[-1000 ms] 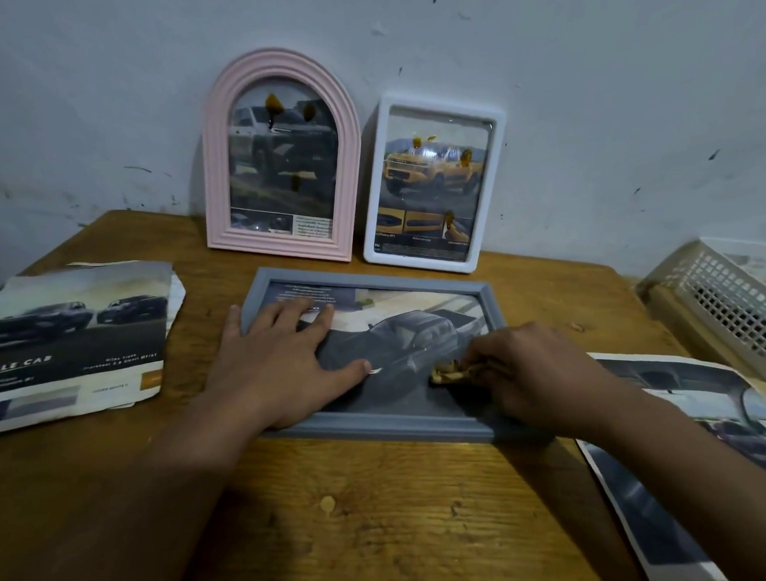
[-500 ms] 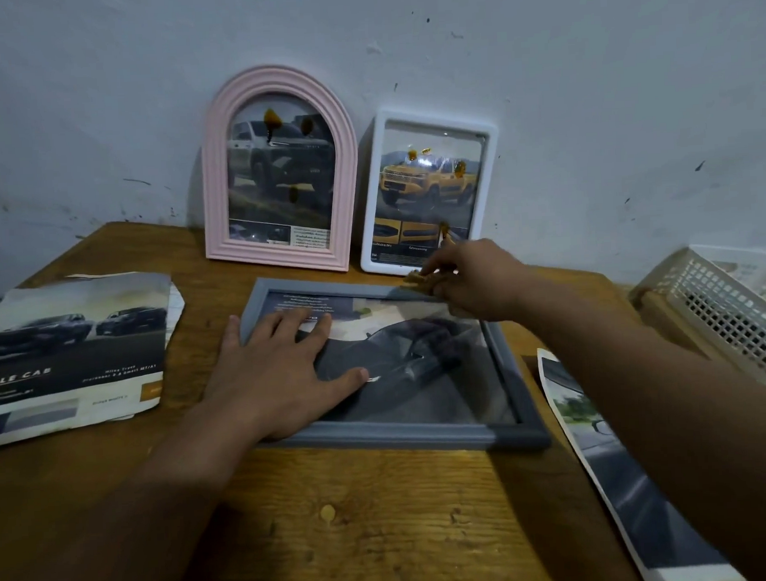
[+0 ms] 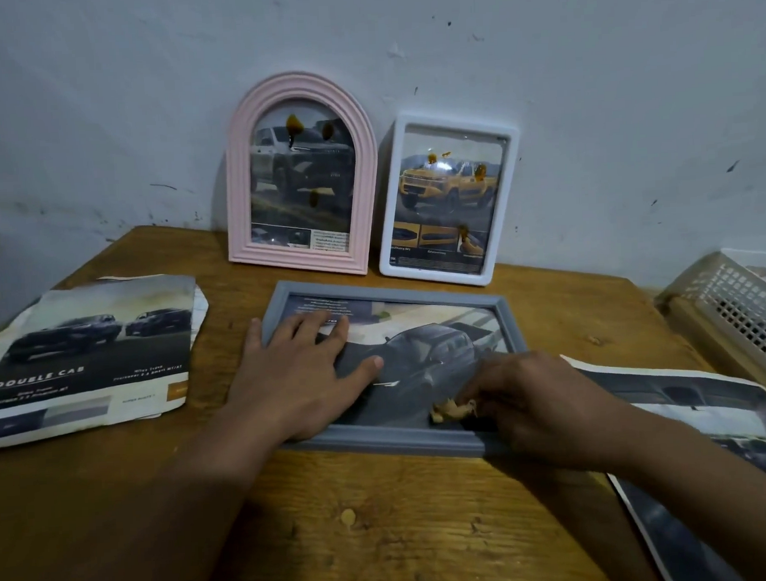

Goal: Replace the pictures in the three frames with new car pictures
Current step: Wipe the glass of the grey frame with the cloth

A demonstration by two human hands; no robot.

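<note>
A grey rectangular frame [image 3: 512,324] lies flat on the wooden table [image 3: 383,532] with a dark pickup picture [image 3: 423,354] in it. My left hand [image 3: 297,373] rests flat, fingers spread, on the picture's left half. My right hand [image 3: 540,408] sits at the frame's lower right corner, fingertips pinching a small yellowish lump of putty [image 3: 450,410] against the picture. A pink arched frame [image 3: 236,187] and a white rectangular frame [image 3: 510,188] lean upright against the wall, each showing a car picture dotted with yellowish blobs.
A loose car picture reading DOUBLE CAB [image 3: 85,356] lies at the left. Another loose car print [image 3: 707,416] lies at the right, partly under my right forearm. A white perforated basket [image 3: 742,309] stands at the right edge. The wall [image 3: 582,62] closes the back.
My right hand came back from the grey frame's top edge near the white frame to its lower right corner, with the putty. My left hand stayed pressed on the picture.
</note>
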